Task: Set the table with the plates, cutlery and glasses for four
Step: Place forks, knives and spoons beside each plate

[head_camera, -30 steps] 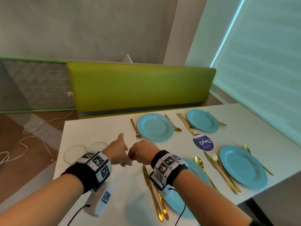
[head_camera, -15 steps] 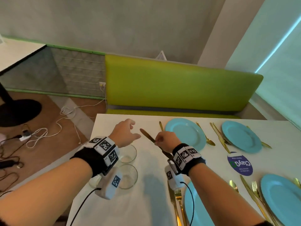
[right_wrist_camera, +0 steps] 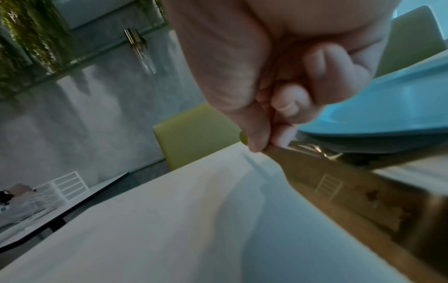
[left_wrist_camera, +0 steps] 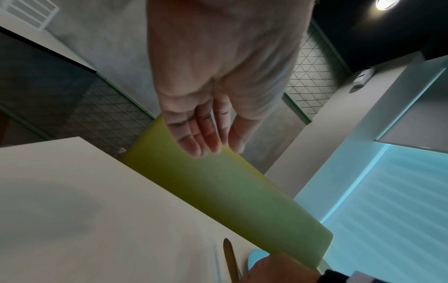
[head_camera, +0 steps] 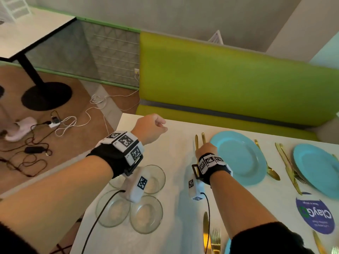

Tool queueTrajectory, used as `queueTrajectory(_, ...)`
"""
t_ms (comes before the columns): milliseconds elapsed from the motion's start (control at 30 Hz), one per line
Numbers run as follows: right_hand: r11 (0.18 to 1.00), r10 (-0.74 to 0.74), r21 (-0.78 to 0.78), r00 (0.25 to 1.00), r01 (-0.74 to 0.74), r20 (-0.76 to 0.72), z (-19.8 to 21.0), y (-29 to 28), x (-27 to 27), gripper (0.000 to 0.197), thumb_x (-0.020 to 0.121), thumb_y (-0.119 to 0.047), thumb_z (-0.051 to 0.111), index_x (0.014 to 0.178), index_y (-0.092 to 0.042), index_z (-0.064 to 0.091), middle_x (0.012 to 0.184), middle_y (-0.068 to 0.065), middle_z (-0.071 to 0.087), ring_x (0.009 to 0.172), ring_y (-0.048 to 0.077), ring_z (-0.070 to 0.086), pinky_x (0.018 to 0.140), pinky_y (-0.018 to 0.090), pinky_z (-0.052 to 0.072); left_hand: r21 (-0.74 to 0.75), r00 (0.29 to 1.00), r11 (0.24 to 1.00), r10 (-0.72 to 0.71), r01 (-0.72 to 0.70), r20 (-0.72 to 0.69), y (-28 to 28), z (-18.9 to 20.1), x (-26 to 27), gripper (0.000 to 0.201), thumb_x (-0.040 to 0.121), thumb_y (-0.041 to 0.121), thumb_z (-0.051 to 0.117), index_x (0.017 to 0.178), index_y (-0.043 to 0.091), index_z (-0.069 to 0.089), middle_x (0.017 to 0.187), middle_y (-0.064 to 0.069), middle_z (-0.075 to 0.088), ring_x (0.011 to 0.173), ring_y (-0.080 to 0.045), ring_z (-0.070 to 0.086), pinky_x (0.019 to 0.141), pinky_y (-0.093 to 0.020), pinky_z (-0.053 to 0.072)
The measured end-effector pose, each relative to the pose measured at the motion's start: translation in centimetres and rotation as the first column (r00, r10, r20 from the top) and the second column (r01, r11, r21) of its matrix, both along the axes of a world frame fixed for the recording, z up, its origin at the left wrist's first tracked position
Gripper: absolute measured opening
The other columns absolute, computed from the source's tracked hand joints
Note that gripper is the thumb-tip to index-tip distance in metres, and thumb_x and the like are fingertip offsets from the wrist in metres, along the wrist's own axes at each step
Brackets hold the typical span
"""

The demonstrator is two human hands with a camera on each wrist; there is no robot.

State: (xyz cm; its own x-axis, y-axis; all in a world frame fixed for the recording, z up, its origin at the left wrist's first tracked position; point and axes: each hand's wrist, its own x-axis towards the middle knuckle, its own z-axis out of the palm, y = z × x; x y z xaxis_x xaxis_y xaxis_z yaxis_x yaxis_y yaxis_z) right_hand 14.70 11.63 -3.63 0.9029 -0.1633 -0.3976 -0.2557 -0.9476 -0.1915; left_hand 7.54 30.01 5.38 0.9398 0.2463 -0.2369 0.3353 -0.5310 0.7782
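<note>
My right hand [head_camera: 204,151] pinches a gold knife [right_wrist_camera: 339,187] between thumb and fingers [right_wrist_camera: 288,107], low over the white table [head_camera: 176,136]. The knife [head_camera: 196,142] lies beside a gold fork [head_camera: 203,138], just left of the far-left blue plate [head_camera: 238,158]. My left hand [head_camera: 153,126] hovers over the table's far left corner and holds nothing; in the left wrist view its fingers [left_wrist_camera: 198,137] are relaxed and nearly straight. Three clear glasses [head_camera: 146,214] stand under my left wrist. A second blue plate [head_camera: 317,169] has gold cutlery [head_camera: 288,165] beside it.
A green bench [head_camera: 229,83] runs along the table's far side. A round purple sticker [head_camera: 315,215] lies on the table at right. More gold cutlery [head_camera: 206,231] lies at the near edge. Cables [head_camera: 60,123] are on the floor to the left.
My right hand has carried the knife from mid-table to the left of the far-left plate, alongside its fork. The left hand has drifted forward, empty. The head view turned left.
</note>
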Motion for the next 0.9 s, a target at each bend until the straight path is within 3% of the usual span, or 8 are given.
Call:
queueTrajectory(133,0.999,0.024,0.03,1.0,-0.024,-0.004,-0.5,0.0,0.8,0.03,0.097,-0.014,0.04,0.119,-0.009,0.059,0.123,0.012,0.062,0.11,0.025,0.062,0.08,0.028,0.049,-0.025,1.0,1.0,0.018,-0.018,-0.008,0.1,-1.2,0.8,0.025,0.09,0.022,0.059,0.113,0.014,0.061,0.086,0.008,0.052,0.089,-0.014,0.051,0.075,-0.023,0.038)
queueTrajectory(200,0.999,-0.004,0.05,1.0,0.005,-0.009,-0.6,0.0,1.1,0.027,0.098,-0.014,0.039,0.115,-0.008,0.059,0.127,0.013,0.059,0.114,0.026,0.06,0.089,0.029,0.05,-0.042,1.0,0.999,0.028,-0.028,-0.007,0.3,-1.7,1.1,0.024,0.089,0.021,0.059,0.112,0.014,0.061,0.084,0.008,0.052,0.088,-0.016,0.053,0.076,-0.026,0.042)
queueTrajectory(267,0.995,-0.041,0.092,0.999,0.043,-0.021,-0.7,0.1,1.4,0.032,0.096,-0.013,0.043,0.123,-0.002,0.056,0.13,0.016,0.057,0.117,0.029,0.057,0.093,0.033,0.048,-0.054,0.999,0.998,0.045,-0.045,-0.006,0.5,-2.1,1.4,0.023,0.089,0.02,0.058,0.111,0.014,0.061,0.092,0.002,0.055,0.089,-0.018,0.054,0.081,-0.029,0.047)
queueTrajectory(467,0.991,-0.119,0.067,0.992,0.117,0.032,-0.9,0.5,2.0,0.025,0.095,-0.01,0.044,0.109,0.0,0.061,0.113,0.016,0.066,0.105,0.031,0.064,0.083,0.036,0.053,-0.072,0.997,0.994,0.083,-0.082,0.006,1.0,-2.9,2.0,0.02,0.089,0.02,0.059,0.109,0.015,0.061,0.093,-0.001,0.056,0.093,-0.022,0.056,0.09,-0.039,0.051)
queueTrajectory(633,0.992,-0.118,0.041,0.991,0.116,0.062,-1.0,0.5,2.3,0.025,0.096,-0.012,0.044,0.11,-0.003,0.062,0.113,0.013,0.066,0.104,0.028,0.064,0.084,0.035,0.052,-0.072,0.997,0.995,0.075,-0.074,0.01,0.8,-3.1,2.2,0.022,0.089,0.02,0.06,0.11,0.014,0.061,0.093,0.0,0.056,0.09,-0.02,0.056,0.09,-0.037,0.051)
queueTrajectory(900,0.994,-0.111,0.019,0.99,0.11,0.085,-0.9,0.5,2.5,0.024,0.095,-0.012,0.045,0.106,-0.003,0.064,0.109,0.012,0.067,0.101,0.027,0.065,0.083,0.035,0.052,-0.068,0.997,0.996,0.065,-0.063,0.029,0.7,-3.3,2.3,0.02,0.089,0.02,0.06,0.108,0.014,0.062,0.078,0.012,0.051,0.087,-0.018,0.055,0.088,-0.035,0.051)
